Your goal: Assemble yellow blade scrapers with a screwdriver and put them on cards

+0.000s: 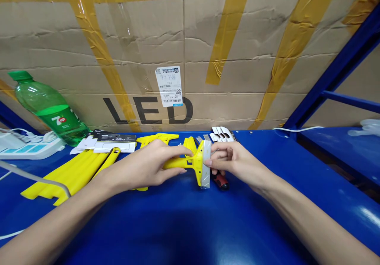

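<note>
A yellow scraper point(198, 163) with a flat grey blade point(206, 170) along its wide end is held over the blue table point(178, 225). My left hand point(157, 160) is closed around its handle, thumb and fingers on opposite sides. At the blade end, my right hand point(227, 158) pinches the grey blade between thumb and fingers. Under and beyond my right hand lies a red and black tool point(221, 181), partly covered. Behind the scraper are more yellow scraper parts point(157, 138), and white cards with dark holes point(222, 134) lie behind my right hand.
Several yellow handles point(74, 174) and black-and-white packages point(114, 142) lie at the left. A green bottle point(56, 114) leans by a white power strip point(32, 148). A grey cable point(35, 176) crosses there. A large cardboard box point(202, 51) stands behind; a blue frame post point(329, 71) rises right.
</note>
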### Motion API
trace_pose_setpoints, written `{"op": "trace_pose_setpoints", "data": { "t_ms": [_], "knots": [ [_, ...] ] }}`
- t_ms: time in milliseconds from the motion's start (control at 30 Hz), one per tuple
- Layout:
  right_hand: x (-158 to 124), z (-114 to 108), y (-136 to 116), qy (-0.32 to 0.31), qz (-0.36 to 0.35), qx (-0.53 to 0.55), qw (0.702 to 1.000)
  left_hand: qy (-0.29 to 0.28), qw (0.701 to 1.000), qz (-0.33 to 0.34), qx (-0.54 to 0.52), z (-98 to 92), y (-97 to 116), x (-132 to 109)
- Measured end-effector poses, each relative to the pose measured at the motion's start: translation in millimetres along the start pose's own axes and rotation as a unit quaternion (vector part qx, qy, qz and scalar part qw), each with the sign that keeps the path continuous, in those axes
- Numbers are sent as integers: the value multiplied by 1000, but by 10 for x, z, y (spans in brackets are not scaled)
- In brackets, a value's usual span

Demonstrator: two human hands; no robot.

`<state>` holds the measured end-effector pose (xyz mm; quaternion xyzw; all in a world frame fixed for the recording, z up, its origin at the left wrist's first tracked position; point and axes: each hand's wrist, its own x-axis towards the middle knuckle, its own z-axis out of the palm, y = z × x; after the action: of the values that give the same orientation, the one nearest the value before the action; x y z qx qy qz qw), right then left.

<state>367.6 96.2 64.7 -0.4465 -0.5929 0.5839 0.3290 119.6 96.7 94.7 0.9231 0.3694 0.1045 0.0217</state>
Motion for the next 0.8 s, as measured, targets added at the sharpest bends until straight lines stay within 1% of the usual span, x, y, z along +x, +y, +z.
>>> {"op": "trace_pose_setpoints", "data": {
  "t_ms": [133,200,300,467,533,667,800],
  "knots": [
    [13,15,16,19,-5,-15,1000,18,1000,9,-9,21,-1,0],
    [25,12,43,22,-12,-11,1000,18,1000,11,-11,46,4,3],
    [33,4,75,11,-15,-5,1000,3,1000,13,-9,67,14,5],
    [17,9,41,12,10,7,1000,-12,1000,-6,-28,34,6,4],
    [11,16,22,17,18,18,1000,-18,999,-12,-30,17,-3,7],
    [13,28,24,47,23,38,998,-27,999,-27,-30,9,-3,15],
    [20,29,46,47,25,40,998,-30,998,-32,-35,22,-4,9]
  ]
}}
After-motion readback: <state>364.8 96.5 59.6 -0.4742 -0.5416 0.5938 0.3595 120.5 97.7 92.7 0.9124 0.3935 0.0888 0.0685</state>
